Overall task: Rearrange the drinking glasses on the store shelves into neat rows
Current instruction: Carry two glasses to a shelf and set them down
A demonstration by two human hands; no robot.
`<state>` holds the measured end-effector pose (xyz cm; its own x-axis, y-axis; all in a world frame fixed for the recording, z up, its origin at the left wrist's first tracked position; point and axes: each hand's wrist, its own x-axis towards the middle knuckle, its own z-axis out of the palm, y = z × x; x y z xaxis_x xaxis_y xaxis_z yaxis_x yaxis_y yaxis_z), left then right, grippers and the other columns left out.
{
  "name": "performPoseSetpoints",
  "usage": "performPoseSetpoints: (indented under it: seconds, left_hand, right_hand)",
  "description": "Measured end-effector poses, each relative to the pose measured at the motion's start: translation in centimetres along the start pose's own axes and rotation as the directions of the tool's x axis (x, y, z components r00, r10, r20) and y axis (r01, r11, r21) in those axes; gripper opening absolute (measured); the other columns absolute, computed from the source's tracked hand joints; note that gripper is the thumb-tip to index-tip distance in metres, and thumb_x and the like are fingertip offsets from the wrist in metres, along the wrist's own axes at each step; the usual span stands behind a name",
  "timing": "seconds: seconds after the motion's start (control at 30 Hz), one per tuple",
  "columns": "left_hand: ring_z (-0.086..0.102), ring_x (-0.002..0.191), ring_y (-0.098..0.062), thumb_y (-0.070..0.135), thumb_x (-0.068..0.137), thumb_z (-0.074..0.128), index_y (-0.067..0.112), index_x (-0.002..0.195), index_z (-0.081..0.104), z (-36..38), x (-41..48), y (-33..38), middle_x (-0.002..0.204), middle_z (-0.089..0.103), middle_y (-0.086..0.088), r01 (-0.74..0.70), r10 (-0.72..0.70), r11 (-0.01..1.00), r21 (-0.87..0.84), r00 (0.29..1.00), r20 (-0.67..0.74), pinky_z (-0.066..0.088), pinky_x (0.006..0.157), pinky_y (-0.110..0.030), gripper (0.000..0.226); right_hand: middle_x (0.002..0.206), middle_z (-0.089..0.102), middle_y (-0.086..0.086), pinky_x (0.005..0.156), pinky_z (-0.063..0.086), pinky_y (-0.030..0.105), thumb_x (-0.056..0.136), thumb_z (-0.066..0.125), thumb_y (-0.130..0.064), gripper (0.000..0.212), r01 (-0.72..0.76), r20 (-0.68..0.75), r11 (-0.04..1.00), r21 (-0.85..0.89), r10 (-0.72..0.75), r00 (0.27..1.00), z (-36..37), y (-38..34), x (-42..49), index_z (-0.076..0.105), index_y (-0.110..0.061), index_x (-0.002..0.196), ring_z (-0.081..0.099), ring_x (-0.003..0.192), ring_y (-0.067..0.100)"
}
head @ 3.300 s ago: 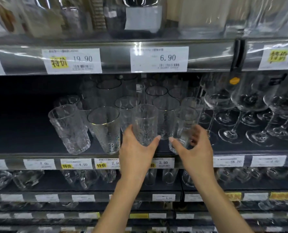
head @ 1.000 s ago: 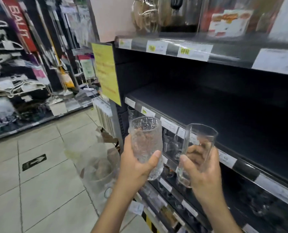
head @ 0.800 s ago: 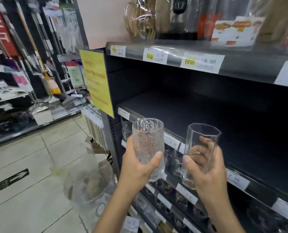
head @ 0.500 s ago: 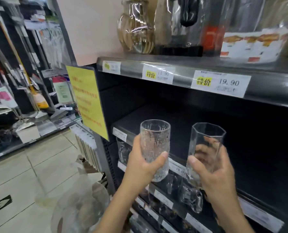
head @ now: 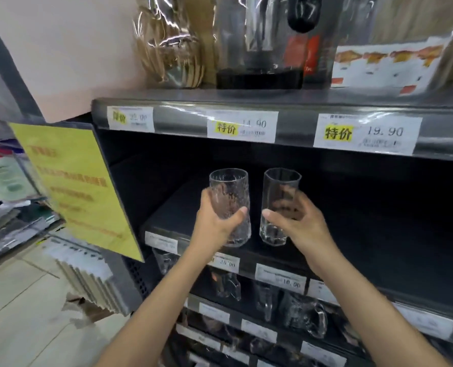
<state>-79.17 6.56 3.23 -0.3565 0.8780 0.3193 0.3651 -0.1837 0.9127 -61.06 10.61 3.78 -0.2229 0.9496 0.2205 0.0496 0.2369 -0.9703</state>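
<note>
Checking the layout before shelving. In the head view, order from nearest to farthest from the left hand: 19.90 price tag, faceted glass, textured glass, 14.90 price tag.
1. Textured glass, held in the left hand.
2. Faceted glass, just to the right, held in the right hand.
3. 14.90 price tag, above the hand.
4. 19.90 price tag, up and farther right.

Lower-shelf glasses (head: pixel 303 312) blurred; yellow sign (head: pixel 74 186) text unreadable; top-shelf packages (head: pixel 259 41) cut off above.

Open room runs deep over the dark shelf (head: pixel 177 210), bounded by the upper shelf rail (head: pixel 183 120) and yellow sign (head: pixel 72 186).
</note>
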Motion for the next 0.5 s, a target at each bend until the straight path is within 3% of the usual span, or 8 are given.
performPoseSetpoints:
  seconds: [0.1, 0.27, 0.37, 0.5]
  left_hand:
    - [0.059, 0.106, -0.005, 0.034, 0.079, 0.079, 0.026, 0.128, 0.038, -1.2, 2.7, -1.3, 0.115, 0.06, 0.01, 0.043, -0.044, 0.999, 0.02, 0.997, 0.06, 0.043, 0.079, -0.012, 0.065]
    - [0.058, 0.112, -0.013, 0.035, 0.068, 0.086, 0.029, 0.12, 0.037, -2.4, 6.7, -3.9, 0.117, 0.058, 0.006, 0.058, -0.063, 0.997, 0.042, 0.989, 0.134, 0.05, 0.095, -0.032, 0.072]
    - [0.059, 0.108, -0.012, 0.025, 0.071, 0.086, 0.025, 0.117, 0.036, -2.6, 8.7, -5.2, 0.108, 0.057, 0.009, 0.04, -0.042, 0.999, 0.02, 0.988, 0.146, 0.05, 0.096, -0.033, 0.068]
    - [0.06, 0.105, -0.01, 0.012, 0.073, 0.084, 0.012, 0.124, 0.038, -2.2, 11.1, -6.6, 0.105, 0.057, 0.01, 0.006, 0.003, 0.998, -0.059, 0.988, 0.152, 0.05, 0.094, -0.027, 0.068]
  right_hand:
    - [0.111, 0.065, -0.01, 0.071, 0.049, 0.019, 0.076, 0.083, -0.031, 0.062, -0.025, -0.014, 1.0, -0.005, 0.024, 1.0, 1.5, 0.7, 1.5, 0.05, -0.037, 0.128, 0.064, 0.102, 0.007]
    - [0.114, 0.065, -0.006, 0.076, 0.05, 0.019, 0.076, 0.084, -0.026, 0.047, -0.047, -0.053, 0.999, -0.016, 0.046, 0.998, 4.0, 2.0, 3.8, 0.052, -0.046, 0.104, 0.064, 0.103, 0.009]
    - [0.112, 0.064, -0.01, 0.073, 0.049, 0.015, 0.078, 0.082, -0.022, 0.048, -0.052, -0.082, 0.998, -0.023, 0.05, 0.995, 5.2, 3.0, 4.9, 0.05, -0.043, 0.107, 0.064, 0.096, 0.004]
    - [0.106, 0.064, -0.017, 0.086, 0.054, 0.025, 0.081, 0.08, -0.019, 0.046, -0.04, -0.144, 0.999, -0.033, 0.035, 0.989, 6.1, 4.5, 6.7, 0.051, -0.042, 0.108, 0.064, 0.096, -0.001]
